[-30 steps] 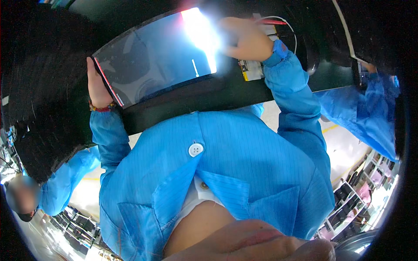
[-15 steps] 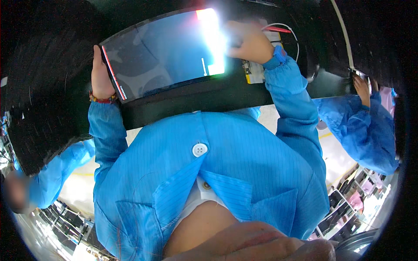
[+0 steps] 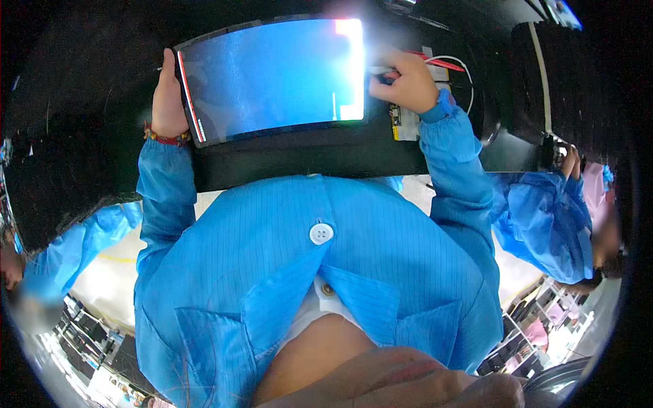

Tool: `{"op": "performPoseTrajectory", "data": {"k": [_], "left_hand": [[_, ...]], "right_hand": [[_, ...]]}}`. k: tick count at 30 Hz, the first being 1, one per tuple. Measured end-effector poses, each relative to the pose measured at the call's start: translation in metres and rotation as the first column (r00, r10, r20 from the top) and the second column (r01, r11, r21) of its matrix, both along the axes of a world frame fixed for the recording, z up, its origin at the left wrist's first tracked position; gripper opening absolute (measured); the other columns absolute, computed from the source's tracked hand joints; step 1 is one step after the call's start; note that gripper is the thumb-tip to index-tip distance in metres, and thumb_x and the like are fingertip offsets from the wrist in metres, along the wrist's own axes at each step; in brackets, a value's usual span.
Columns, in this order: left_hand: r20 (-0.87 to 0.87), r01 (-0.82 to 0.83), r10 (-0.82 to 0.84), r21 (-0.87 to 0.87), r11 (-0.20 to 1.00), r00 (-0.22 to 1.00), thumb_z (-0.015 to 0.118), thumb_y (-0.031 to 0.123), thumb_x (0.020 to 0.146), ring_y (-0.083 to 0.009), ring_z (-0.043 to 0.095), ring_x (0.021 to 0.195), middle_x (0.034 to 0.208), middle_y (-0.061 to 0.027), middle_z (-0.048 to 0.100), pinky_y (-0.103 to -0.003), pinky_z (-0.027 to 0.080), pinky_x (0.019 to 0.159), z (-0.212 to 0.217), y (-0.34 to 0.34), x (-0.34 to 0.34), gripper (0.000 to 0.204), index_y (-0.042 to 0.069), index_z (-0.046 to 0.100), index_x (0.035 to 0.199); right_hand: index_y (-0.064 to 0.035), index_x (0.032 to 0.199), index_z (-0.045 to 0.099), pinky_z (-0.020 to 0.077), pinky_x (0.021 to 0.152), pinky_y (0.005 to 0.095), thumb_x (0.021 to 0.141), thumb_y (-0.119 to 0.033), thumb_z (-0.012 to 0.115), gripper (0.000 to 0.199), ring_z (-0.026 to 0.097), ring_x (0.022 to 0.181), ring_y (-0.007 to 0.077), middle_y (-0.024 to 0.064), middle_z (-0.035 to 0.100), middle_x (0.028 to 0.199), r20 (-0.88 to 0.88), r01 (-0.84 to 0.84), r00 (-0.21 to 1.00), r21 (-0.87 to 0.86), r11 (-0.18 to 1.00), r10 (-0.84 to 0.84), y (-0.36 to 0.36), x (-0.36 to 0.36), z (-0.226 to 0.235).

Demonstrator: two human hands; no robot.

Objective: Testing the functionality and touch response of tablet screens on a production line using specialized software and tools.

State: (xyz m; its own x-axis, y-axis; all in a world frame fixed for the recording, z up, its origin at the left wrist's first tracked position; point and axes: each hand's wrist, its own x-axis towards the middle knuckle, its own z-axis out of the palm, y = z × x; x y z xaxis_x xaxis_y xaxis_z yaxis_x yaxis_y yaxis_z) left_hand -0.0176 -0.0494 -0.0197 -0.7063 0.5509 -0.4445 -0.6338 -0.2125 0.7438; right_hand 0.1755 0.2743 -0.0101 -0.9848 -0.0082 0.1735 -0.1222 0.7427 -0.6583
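Observation:
A flat, glossy, screen-like panel [image 3: 265,81] lies before me over the dark table, a red and white strip along its left edge. Its face shines blue, with white glare on the right. My left hand [image 3: 169,102] grips the left edge, one finger or thumb pointing up along it and the other fingers mostly hidden. Just beyond the right edge is my right hand [image 3: 411,85], thumb and fingers closed around something small, dark and reddish that is blurred. Whether this small thing touches the panel, I cannot tell.
Beside my right wrist lie a yellow and white flat packet [image 3: 406,124], a thin red stick [image 3: 445,64] and a looped white cable [image 3: 469,78]. The dark table's [image 3: 265,163] near edge runs before my body. People in blue sleeves sit left and right [image 3: 544,224].
The panel's left side has moved away from me with my left hand, so it lies straighter. Its blue area looks brighter and wider. My right hand has drawn slightly off the right edge.

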Motion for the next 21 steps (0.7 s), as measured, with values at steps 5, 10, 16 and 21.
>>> {"op": "performPoseTrajectory", "data": {"k": [5,10,16,21], "left_hand": [[-0.006,0.007,-0.007,-0.041,0.999,1.0,0.034,0.052,0.093,-0.0245,0.058,0.1,0.115,-0.0128,0.059,-0.039,0.046,0.088,0.005,0.003,0.002,0.057,0.004,0.052,0.119],[0.005,-0.014,0.014,-0.028,1.0,1.0,0.035,0.05,0.094,-0.025,0.057,0.103,0.117,-0.0117,0.058,-0.039,0.043,0.092,0.001,0.001,-0.001,0.057,0.003,0.051,0.121],[0.017,-0.005,0.005,-0.002,1.0,1.0,0.035,0.049,0.094,-0.0263,0.055,0.106,0.121,-0.0111,0.056,-0.039,0.04,0.096,-0.005,0.0,-0.006,0.056,0.003,0.051,0.122],[0.022,0.007,-0.008,0.05,0.999,1.0,0.037,0.049,0.094,-0.0241,0.057,0.103,0.117,-0.0129,0.058,-0.038,0.044,0.091,-0.006,-0.005,-0.003,0.055,0.002,0.051,0.12]], "right_hand": [[-0.0137,0.105,0.062,0.0496,0.061,0.0299,0.072,-0.022,0.07,0.034,0.059,0.064,0.0138,0.0056,0.063,0.082,-0.183,0.074,0.98,-0.035,0.997,-0.079,0.016,-0.001,-0.013],[-0.0117,0.111,0.06,0.05,0.072,0.033,0.077,-0.022,0.067,0.036,0.062,0.08,0.0194,0.0097,0.063,0.091,-0.177,0.332,0.911,-0.221,0.917,-0.372,0.022,-0.007,-0.009],[-0.0027,0.121,0.052,0.0378,0.095,0.0399,0.095,-0.049,0.03,0.058,0.049,0.109,0.0326,0.0189,0.052,0.122,-0.359,0.495,0.856,0.358,0.792,-0.372,0.018,-0.012,-0.003],[-0.0126,0.112,0.061,0.0354,0.097,0.0396,0.075,-0.031,0.068,0.042,0.044,0.113,0.0325,0.0143,0.051,0.12,-0.109,0.188,0.981,0.313,0.931,-0.161,0.056,0.007,-0.009]]}}
